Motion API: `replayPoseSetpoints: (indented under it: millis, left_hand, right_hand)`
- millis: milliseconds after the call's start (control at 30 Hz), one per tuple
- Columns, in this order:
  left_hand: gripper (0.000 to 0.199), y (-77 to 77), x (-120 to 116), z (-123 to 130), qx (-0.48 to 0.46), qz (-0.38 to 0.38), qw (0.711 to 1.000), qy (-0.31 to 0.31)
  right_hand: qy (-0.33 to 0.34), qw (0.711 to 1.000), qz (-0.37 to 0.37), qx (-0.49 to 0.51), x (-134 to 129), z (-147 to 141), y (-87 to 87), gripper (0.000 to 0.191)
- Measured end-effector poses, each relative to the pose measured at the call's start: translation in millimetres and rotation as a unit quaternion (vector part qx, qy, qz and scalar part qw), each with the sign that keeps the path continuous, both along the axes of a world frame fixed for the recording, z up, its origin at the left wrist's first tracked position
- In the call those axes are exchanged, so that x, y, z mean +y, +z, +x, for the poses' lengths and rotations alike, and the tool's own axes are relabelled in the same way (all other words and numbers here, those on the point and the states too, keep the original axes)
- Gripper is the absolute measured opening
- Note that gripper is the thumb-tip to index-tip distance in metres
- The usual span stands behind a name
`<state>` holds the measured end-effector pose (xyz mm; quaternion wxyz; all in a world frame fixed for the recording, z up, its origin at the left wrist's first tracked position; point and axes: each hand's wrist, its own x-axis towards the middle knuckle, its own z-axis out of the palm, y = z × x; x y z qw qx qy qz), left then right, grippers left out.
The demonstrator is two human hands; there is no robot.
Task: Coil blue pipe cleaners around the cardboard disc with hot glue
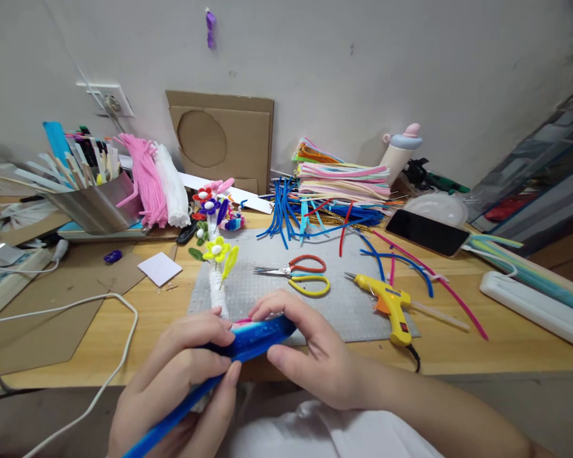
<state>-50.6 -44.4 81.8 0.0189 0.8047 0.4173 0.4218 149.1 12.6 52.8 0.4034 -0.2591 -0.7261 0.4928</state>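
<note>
Left hand [181, 381]: narrow, pinching the blue piece [259, 340] between thumb and fingers. Right hand [318, 356]: loose C-grip on its wide end, fingers over the far edge, thumb at the near edge. Piece sits between both hands, in front of the mat [348, 312]; long axis diagonal, wide end up-right, narrow tail down-left through left hand. Small pink-and-white section [242, 323] along its far edge.
</note>
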Motion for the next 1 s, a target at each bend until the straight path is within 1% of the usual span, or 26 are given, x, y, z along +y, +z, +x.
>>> replayPoseSetpoints:
  millis: [133, 233, 300, 400, 467, 600, 700, 800, 1000]
  left_hand:
    - [0.020, 0.3, -0.5, 3.0, -0.005, 0.000, 1.000, 0.008]
    - [0.018, 1.1, -1.2, 2.9, -0.016, -0.011, 1.000, 0.024]
    - [0.015, 2.0, -1.7, 1.6, -0.034, -0.029, 0.998, 0.045]
    - [0.012, 2.5, -1.1, -0.7, -0.090, -0.057, 0.991, 0.075]
    - [0.011, 0.5, 0.8, -1.4, -0.143, -0.080, 0.983, 0.085]
    - [0.012, -8.9, 5.4, -1.4, -0.250, -0.115, 0.957, 0.090]
    - [0.013, -16.5, 7.5, -0.9, -0.291, -0.113, 0.946, 0.087]
    - [0.013, -20.8, 8.7, -0.3, -0.294, -0.100, 0.947, 0.079]
    - [0.012, -21.4, 10.9, 1.6, -0.249, -0.073, 0.963, 0.069]
  right_hand:
    - [0.006, 0.999, 0.032, 0.009, -0.1, -3.6, 4.7, 0.021]
    - [0.007, 0.999, 0.038, 0.017, 1.0, -5.4, 3.7, 0.018]
    - [0.009, 0.999, 0.037, 0.012, 1.4, -5.3, 1.9, 0.018]
    - [-0.004, 1.000, 0.029, 0.003, 1.3, -3.8, -0.1, 0.018]
    - [-0.018, 1.000, 0.017, -0.004, 1.1, -3.0, -0.4, 0.017]
    - [-0.041, 0.999, -0.011, -0.010, 2.3, -3.4, -0.6, 0.015]
    - [-0.056, 0.998, -0.020, -0.009, 3.8, -3.9, -2.7, 0.014]
    - [-0.066, 0.998, -0.023, -0.008, 4.9, -3.4, -5.8, 0.014]
    - [-0.079, 0.996, -0.044, -0.011, 6.0, -1.0, -8.0, 0.013]
